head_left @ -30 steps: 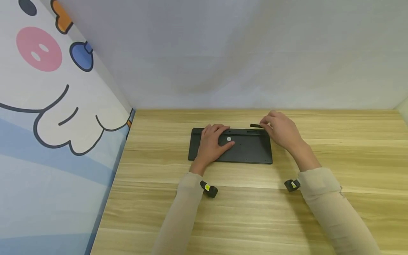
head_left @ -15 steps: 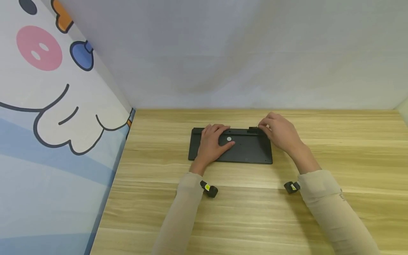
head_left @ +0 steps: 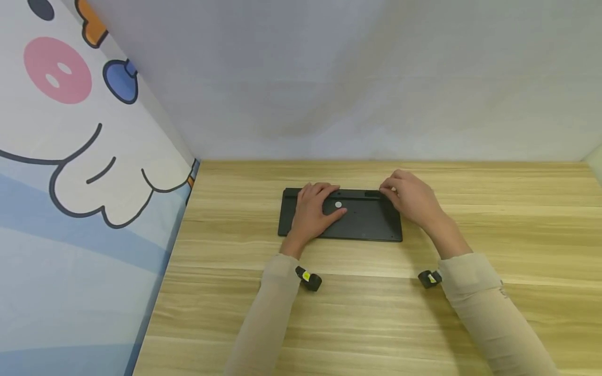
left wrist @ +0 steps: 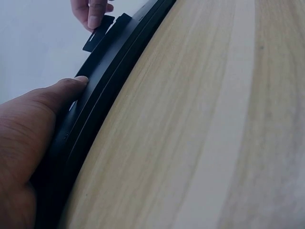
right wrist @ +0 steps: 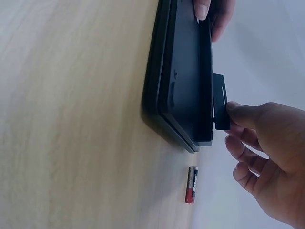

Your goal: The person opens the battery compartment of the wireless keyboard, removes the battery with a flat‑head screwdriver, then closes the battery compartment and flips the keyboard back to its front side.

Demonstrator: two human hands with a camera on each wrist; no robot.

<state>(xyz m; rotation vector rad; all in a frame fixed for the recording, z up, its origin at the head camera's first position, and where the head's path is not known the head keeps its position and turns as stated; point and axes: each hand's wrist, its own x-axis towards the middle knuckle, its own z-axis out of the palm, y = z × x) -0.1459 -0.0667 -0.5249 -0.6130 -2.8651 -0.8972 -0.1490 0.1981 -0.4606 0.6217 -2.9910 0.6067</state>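
A dark keyboard (head_left: 367, 222) lies face down on the wooden table, its raised ridge along the far side. My left hand (head_left: 312, 211) grips its left part, fingers bent over the far edge and thumb spread on the underside. Between thumb and fingertips my right hand (head_left: 414, 198) pinches a small black battery cover (right wrist: 219, 98). In the right wrist view the cover stands at a slant along the ridge, near the keyboard's right end. The left wrist view shows the same cover (left wrist: 97, 36) beyond my left thumb (left wrist: 76, 86).
A red and black AA-type battery (right wrist: 191, 185) lies on the table (head_left: 357, 313) off the keyboard's right end; my right hand hides it in the head view. A pale wall (head_left: 376, 104) rises behind the table, and a cartoon-printed panel (head_left: 94, 209) stands at the left.
My right hand has brought the battery cover down and toward me, from behind the keyboard's far edge onto the ridge. My left hand and the keyboard stay put.
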